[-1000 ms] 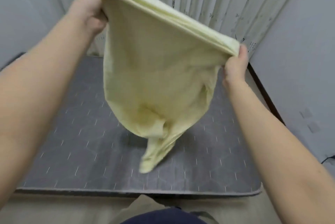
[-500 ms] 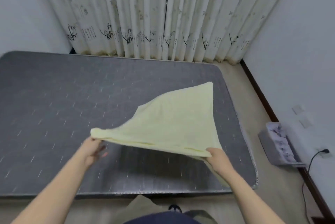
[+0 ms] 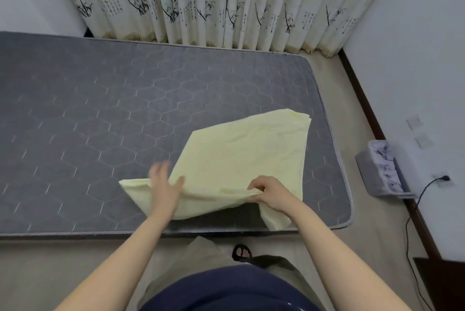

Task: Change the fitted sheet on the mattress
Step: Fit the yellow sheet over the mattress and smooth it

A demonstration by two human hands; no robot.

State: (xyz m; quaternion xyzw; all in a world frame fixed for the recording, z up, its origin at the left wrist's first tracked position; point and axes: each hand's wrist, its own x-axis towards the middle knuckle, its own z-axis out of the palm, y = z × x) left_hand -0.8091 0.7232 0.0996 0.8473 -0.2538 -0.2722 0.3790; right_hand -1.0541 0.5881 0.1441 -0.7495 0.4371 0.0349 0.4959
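From the head view you look down on the grey mattress (image 3: pixel 100 109), quilted in hexagons and bare but for the pale yellow sheet (image 3: pixel 241 157), which lies folded on its near right part. The sheet's far corner points toward the mattress's right edge, and a flap of it reaches the near edge just beside your right forearm. Your left grip (image 3: pixel 164 185) is blurred, with the fingers spread and straight. It lies over the near left part of the sheet, where a narrow tongue of cloth sticks out to the left. It holds nothing, and I cannot tell whether it presses on the cloth. Your right grip (image 3: pixel 271 195) has its fingers curled and pinches a gathered fold along the sheet's near edge, lifting it slightly off the mattress. Beyond the mattress hang cream curtains (image 3: pixel 201 1) printed with dark bamboo. On the floor (image 3: pixel 334 89) to the right, against the white wall, sits a grey basket (image 3: pixel 364 172) with cloth in it. Near it a black cable (image 3: pixel 425 190) runs to a plug in the wall. Below, your dark blue top, khaki trousers and one sandalled foot (image 3: pixel 241 251) are visible.
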